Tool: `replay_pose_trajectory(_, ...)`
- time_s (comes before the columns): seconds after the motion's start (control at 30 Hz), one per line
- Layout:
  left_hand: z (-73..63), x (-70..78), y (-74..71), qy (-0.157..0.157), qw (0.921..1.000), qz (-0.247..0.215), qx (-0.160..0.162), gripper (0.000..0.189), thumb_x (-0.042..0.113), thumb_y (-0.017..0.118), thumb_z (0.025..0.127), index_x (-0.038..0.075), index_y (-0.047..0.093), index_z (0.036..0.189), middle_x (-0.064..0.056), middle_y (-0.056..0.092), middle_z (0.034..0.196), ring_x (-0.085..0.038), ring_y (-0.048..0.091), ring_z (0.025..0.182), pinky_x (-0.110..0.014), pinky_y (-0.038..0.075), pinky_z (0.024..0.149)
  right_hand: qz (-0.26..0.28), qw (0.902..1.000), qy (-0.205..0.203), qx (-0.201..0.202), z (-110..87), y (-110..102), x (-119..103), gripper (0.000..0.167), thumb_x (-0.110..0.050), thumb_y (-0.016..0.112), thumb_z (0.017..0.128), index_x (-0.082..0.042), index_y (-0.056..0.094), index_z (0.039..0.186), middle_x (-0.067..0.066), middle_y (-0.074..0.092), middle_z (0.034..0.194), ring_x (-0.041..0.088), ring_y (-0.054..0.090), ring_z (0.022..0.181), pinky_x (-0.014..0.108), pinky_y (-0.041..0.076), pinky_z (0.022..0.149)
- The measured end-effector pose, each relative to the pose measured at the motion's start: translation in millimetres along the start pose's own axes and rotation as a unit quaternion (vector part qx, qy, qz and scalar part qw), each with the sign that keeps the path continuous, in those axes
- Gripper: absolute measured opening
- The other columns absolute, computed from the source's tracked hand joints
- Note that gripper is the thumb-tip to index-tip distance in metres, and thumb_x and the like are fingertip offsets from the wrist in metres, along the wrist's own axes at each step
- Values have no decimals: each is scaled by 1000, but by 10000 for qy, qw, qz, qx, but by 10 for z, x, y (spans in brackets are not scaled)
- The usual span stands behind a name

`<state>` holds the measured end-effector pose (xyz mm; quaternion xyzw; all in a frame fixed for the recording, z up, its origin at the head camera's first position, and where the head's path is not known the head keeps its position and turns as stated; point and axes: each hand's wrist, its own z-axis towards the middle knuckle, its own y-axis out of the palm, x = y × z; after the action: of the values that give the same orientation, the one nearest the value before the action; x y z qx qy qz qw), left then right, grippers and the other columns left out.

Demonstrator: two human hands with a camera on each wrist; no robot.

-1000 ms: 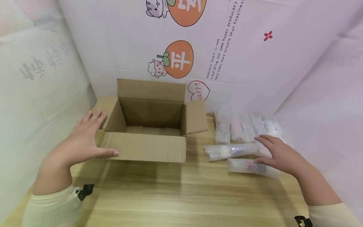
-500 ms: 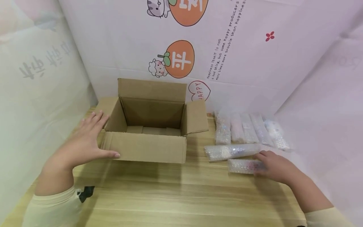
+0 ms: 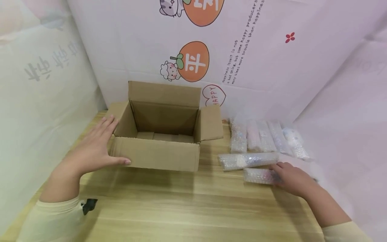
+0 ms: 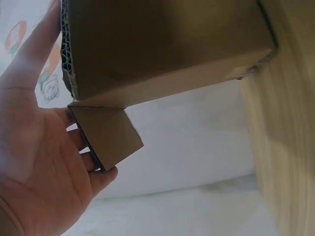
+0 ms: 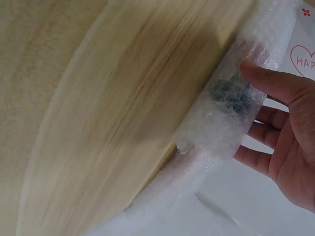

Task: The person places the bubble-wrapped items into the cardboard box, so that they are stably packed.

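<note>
"Where are the hands?"

"The left hand (image 3: 93, 148) is at the left side of a cardboard box (image 3: 166, 121), which sits near the desk's far edge, left of middle. Its fingers are extended, resting against the left flap (image 3: 118, 108), with the thumb apart, along the front flap (image 3: 157, 154). The right hand (image 3: 293, 178) pinches a bubble-wrapped roll (image 3: 257, 176) between thumb and fingers, by the desk's right edge."

"What could go wrong?"

"The grip is towards the roll's right end, so if lifted, its left end might dip, or the slick-looking wrap might slide from the fingers. A crosswise roll (image 3: 248, 160) lies just behind it, nearer the far edge; a sideways sweep could knock that askew. (Five more lie side by side (image 3: 266, 137) toward the far right corner, and a pinkish one (image 3: 294, 162) is partly hidden behind the right hand.) A hard push on the flaps could skid the box."

"And the surface, the room?"

"The desk (image 3: 187, 205) has pale, streaky wood grain. White sheeting (image 3: 266, 84) rises behind its far edge and along both sides, printed with orange fruit (image 3: 194, 62), cartoon animals, lettering and a red heart outline (image 3: 214, 95)."
</note>
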<state>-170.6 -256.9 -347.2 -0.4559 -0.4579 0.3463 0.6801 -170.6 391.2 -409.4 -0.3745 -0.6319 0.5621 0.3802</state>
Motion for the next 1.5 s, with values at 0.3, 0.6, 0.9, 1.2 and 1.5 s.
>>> replay_pose_trajectory(0.3, 24, -37, 36, 83, 9999, 84, 62, 131, 79, 68, 67, 17, -2, 159, -4, -6, 166, -28, -4, 153, -53, 7, 123, 230, 9994, -129, 204, -18, -147, -3, 47, -25, 82, 76, -13, 65, 119, 4, 65, 108, 32, 62, 101, 51, 54, 82)
replay_pose_trajectory(0.6, -27, -41, 53, 82, 9999, 68, 135, 133, 78, 69, 67, 15, -2, 159, -6, -4, 166, -30, -2, 153, -50, 5, 124, 470, 9982, -233, 280, -3, -554, -92, 49, -37, 77, 83, -9, 63, 121, 12, 65, 118, 38, 60, 112, 56, 51, 89)
replay_pose_trajectory(0.9, -32, -23, 58, 103, 9997, -33, 206, 134, 77, 71, 66, 14, -2, 159, -8, -2, 166, -32, -1, 153, -52, 6, 124, 745, 9966, -119, 325, 87, -1131, -201, 61, -52, 66, 89, -6, 60, 128, 13, 64, 122, 33, 61, 112, 55, 50, 89)
replay_pose_trajectory(1.2, -48, -1, 36, 58, 9999, 16, 133, 134, 78, 70, 66, 11, 0, 159, -10, -1, 166, -33, -1, 153, -56, 9, 122, 739, 9940, -380, 714, 292, -1607, -375, 57, -45, 70, 89, -6, 59, 129, 9, 64, 118, 26, 61, 107, 50, 51, 86)
replay_pose_trajectory(1.5, -53, -2, 34, 21, 9999, 1, 150, 133, 78, 69, 67, 14, 0, 159, -7, -2, 166, -31, -3, 153, -55, 8, 123, 1016, 9907, -464, 779, 614, -1997, -552, 48, -42, 72, 88, -15, 61, 125, -4, 64, 107, 12, 58, 96, 39, 52, 78)
